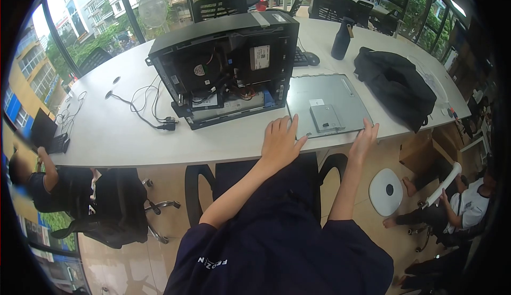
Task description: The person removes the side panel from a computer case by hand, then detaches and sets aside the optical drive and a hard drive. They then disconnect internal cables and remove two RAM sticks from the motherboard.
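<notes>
A black computer case [229, 39] stands on the white table with its side open, showing a fan, cables and a drive inside. To its right a flat grey metal side panel [330, 95] lies on the tabletop, with a raised bracket and a small white label. My left hand [282, 142], fingers spread, rests at the panel's near left corner. At the near right corner my right hand [364, 138] touches the panel's edge, its fingers apart and the thumb partly hidden from clear view.
Black cables [154, 119] lie left of the case. Behind the panel are a mouse [311, 58] and a dark bottle [342, 39]; a black bag [396, 85] is at the right. One person [48, 183] sits far left, another [471, 207] lower right.
</notes>
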Demonstrator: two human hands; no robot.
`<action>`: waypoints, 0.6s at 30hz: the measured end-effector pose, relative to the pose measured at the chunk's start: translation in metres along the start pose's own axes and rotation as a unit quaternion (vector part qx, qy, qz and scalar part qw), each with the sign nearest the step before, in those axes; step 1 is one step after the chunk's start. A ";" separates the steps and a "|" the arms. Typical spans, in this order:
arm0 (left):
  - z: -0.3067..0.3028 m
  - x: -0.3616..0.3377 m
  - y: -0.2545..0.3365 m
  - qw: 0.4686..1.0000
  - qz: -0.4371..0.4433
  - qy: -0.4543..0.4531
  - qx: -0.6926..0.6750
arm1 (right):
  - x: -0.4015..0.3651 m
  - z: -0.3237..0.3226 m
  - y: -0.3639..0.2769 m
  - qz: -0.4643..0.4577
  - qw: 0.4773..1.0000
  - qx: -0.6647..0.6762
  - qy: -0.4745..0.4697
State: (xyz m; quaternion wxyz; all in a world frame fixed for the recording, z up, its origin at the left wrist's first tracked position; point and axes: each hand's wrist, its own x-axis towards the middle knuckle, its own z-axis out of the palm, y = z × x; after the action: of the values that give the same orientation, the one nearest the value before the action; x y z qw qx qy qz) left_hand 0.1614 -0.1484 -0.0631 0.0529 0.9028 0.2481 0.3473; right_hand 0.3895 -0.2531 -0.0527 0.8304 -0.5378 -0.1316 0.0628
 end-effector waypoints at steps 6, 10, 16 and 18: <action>-0.001 -0.003 0.001 1.000 0.019 0.018 0.012 | -0.004 0.009 0.002 -0.049 0.998 -0.032 -0.010; -0.011 -0.005 -0.003 0.999 0.031 0.035 -0.009 | -0.014 0.016 -0.011 -0.060 0.995 -0.048 -0.062; -0.088 0.007 -0.033 0.966 -0.087 0.120 -0.210 | -0.036 0.040 -0.019 -0.117 0.984 -0.085 -0.102; -0.115 0.015 -0.054 0.957 -0.118 0.162 -0.210 | -0.042 0.051 -0.022 -0.155 0.964 -0.113 -0.184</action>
State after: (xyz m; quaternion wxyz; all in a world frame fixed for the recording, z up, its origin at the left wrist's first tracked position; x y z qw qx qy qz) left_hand 0.0734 -0.1027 0.0185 0.2413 0.7673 0.2795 0.5244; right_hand 0.3337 -0.2277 -0.0189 0.7248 -0.5807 -0.3703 0.0164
